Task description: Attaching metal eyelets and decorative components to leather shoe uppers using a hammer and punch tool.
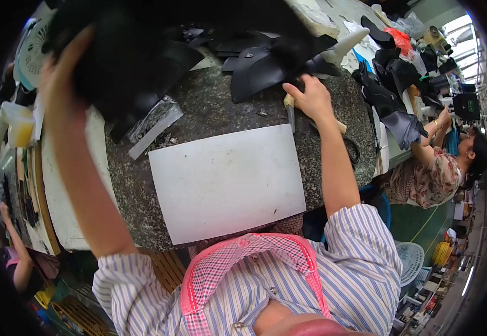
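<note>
On the dark speckled stone worktop [204, 120], nearest the body, lies a white rectangular sheet [226, 185]. Beyond it, the half-curled right hand [314, 101] meets curved, leather-like black pieces [254, 75]; its grasp cannot be determined. Farther left, the blurred left hand [61, 78] meets a large black mass [120, 67]; its grip is unclear. Completed work cannot be distinguished; the heaped pieces appear unfinished.
</note>
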`<control>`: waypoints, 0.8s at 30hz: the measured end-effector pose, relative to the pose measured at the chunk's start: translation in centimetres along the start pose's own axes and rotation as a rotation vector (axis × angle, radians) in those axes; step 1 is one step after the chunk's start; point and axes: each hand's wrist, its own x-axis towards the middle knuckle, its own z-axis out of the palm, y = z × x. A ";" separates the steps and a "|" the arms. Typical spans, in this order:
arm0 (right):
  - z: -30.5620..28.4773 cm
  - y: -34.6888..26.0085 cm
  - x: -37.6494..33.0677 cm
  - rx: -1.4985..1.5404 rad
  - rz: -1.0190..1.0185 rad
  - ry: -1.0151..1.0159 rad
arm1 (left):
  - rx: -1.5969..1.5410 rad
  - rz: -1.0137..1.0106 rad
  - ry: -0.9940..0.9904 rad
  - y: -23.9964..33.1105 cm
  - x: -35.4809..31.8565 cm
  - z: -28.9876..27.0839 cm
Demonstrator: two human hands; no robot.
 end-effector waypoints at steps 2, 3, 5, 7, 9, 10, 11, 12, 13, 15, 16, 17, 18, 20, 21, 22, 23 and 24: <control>1.3 -1.7 0.3 0.092 0.020 0.179 | -0.199 -0.201 -0.210 -1.4 -0.1 5.0; 1.9 -1.6 0.7 0.094 0.013 0.183 | -0.304 -0.311 -0.300 -3.0 -0.6 8.5; 3.8 -1.6 2.0 0.460 -0.085 0.366 | -0.324 -0.626 -0.349 -7.9 -0.7 16.3; 5.6 -2.2 3.6 0.753 -0.159 0.380 | -0.164 -0.651 -0.378 -12.4 -2.5 20.6; 7.5 -2.9 5.6 1.574 -0.131 0.419 | 0.076 -0.640 -0.511 -18.0 -3.7 21.6; 7.0 -3.2 5.9 1.701 -0.136 0.467 | 0.226 -0.550 -0.505 -18.1 -3.5 22.0; 6.7 -3.6 6.6 1.707 -0.144 0.464 | 0.377 -0.460 -0.494 -18.2 -3.4 22.2; 6.4 -3.1 7.4 1.564 -0.003 0.572 | 0.457 -0.451 -0.577 -16.3 -3.3 22.7; 6.2 -3.6 7.7 1.423 0.130 0.659 | 0.466 -0.456 -0.576 -15.5 -3.1 22.4; 5.5 -4.4 7.5 1.426 0.343 0.699 | 0.662 -0.442 -0.619 -15.0 -2.8 21.2; 6.2 -3.4 7.9 1.430 0.254 0.710 | 0.703 -0.304 -0.549 -14.5 -3.4 20.7; 6.8 -2.1 8.4 1.431 0.167 0.721 | 0.708 -0.303 -0.545 -14.0 -3.6 20.2; 6.4 -1.7 7.9 1.413 0.142 0.698 | 0.655 -0.335 -0.532 -11.3 -3.5 19.0; 4.4 -2.3 6.8 1.269 -0.084 0.858 | 0.618 -0.374 -0.507 -8.3 -3.8 16.6; 3.1 -2.5 6.5 1.277 -0.081 0.845 | 0.396 -0.360 -0.514 -7.4 -4.2 15.5; 2.0 -2.7 6.5 1.379 -0.083 0.819 | 0.169 -0.346 -0.518 -6.8 -4.7 14.7; 1.3 -3.0 6.5 1.482 -0.085 0.790 | 0.083 -0.357 -0.585 -5.7 -5.6 13.8; 0.3 -3.3 6.8 1.478 -0.086 0.792 | -0.013 -0.402 -0.697 -4.6 -6.7 13.3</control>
